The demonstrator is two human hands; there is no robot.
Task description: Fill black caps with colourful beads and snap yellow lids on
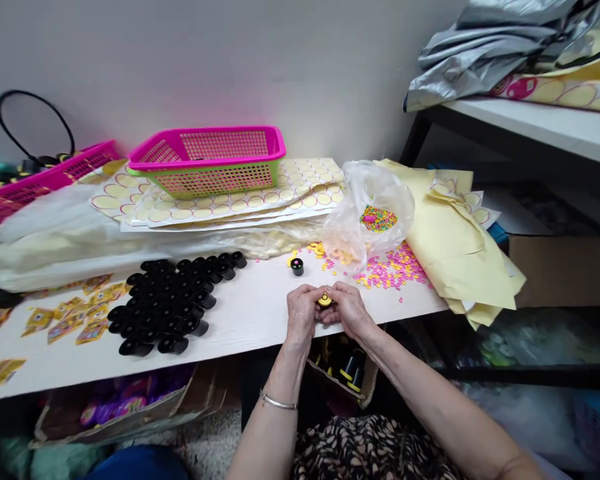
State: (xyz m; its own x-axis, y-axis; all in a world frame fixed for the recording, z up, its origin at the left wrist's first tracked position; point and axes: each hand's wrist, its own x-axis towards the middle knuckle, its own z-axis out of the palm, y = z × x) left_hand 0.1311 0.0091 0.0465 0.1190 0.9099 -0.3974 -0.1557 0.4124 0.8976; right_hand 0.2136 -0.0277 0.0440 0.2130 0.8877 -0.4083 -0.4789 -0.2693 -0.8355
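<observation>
Between both hands, at the table's front edge, is a small round piece (325,301) with a yellow top and some black below. My left hand (301,309) pinches it from the left, fingers closed. On the other side my right hand (349,308) grips it too, its fingertips meeting the left ones. The hands hide most of its underside. Just beyond them a black cup (297,267) stands upright with a tiny pink bit inside. Loose pink and yellow pieces (393,268) are scattered to the right. A clear plastic bag (405,200) holds many tiny multicoloured beads (379,219).
Many black cups (165,303) stand grouped at left, beside yellow printed packets (75,319). A pink and green basket (205,163) rests on printed sheets (310,193) at the back. Below the table edge sits a carton (367,393) of black-and-yellow pieces. Yellow paper (445,247) overhangs at right.
</observation>
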